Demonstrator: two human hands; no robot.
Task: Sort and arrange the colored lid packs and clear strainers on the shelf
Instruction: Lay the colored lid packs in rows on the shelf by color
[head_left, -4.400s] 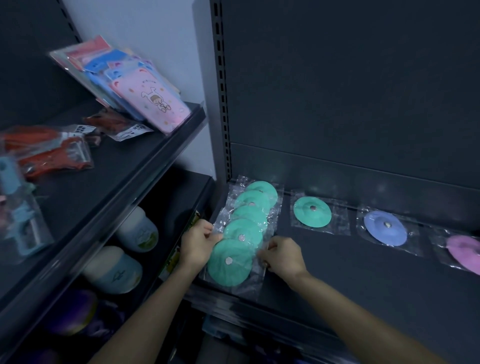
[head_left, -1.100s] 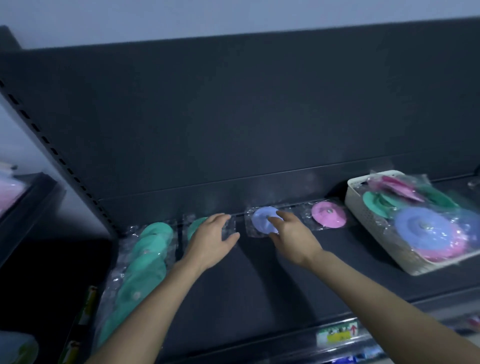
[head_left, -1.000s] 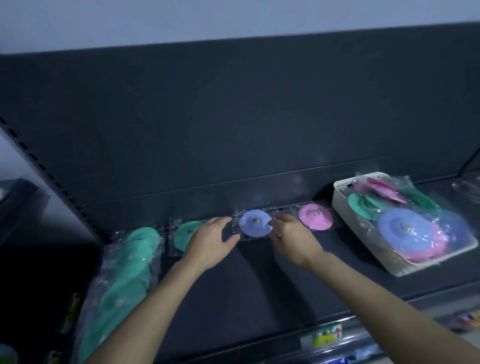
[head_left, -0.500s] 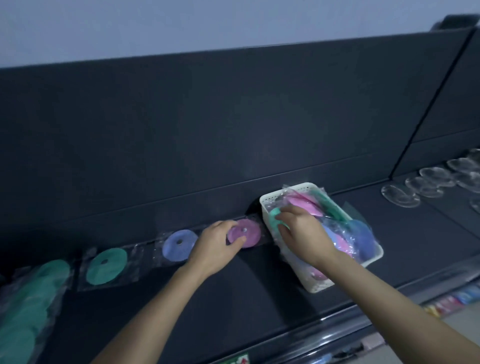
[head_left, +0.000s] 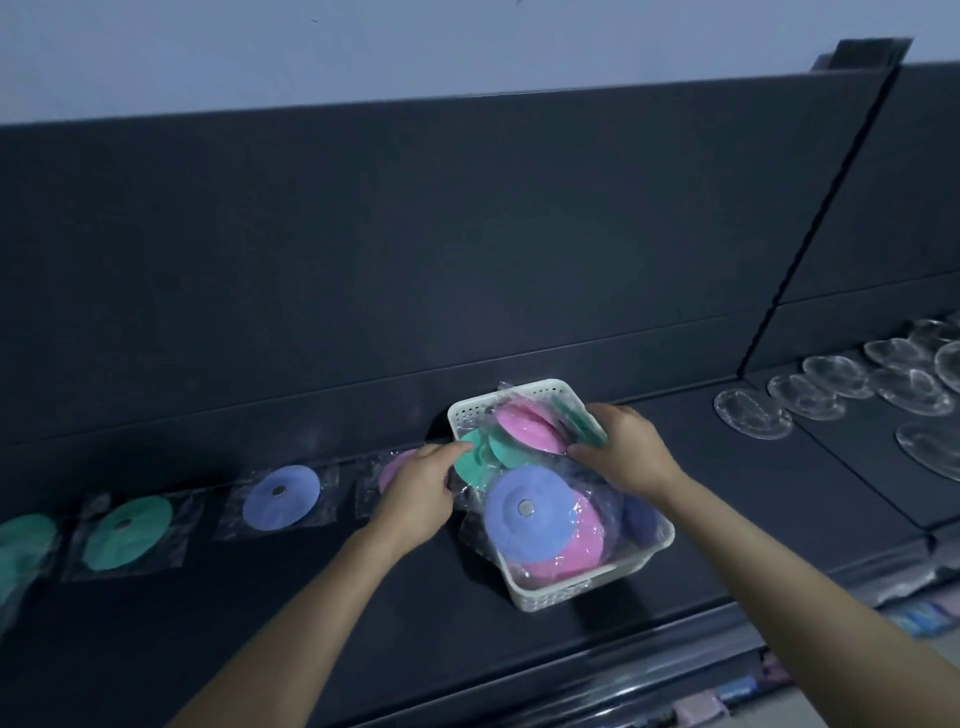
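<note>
Basket (head_left: 550, 592): white, on shelf (head_left: 441, 649), heaped with packs (head_left: 524, 506).
Left hand (head_left: 415, 488): fingers on a green pack (head_left: 470, 465) at the left rim; grip unclear.
Right hand (head_left: 623, 452): curled round packs at the far rim.
Strainers (head_left: 753, 413): well apart, right.

Dim light falls on a dark matte shelf (head_left: 311, 623) backed by a dark back panel (head_left: 415, 234), with a pale bare wall (head_left: 363, 47) above; a black upright (head_left: 815, 208) divides the panel toward the shelf's right end

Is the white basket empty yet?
No. The white basket holds a heap of bagged lid packs, pink, green and blue, rising above its rim.
</note>
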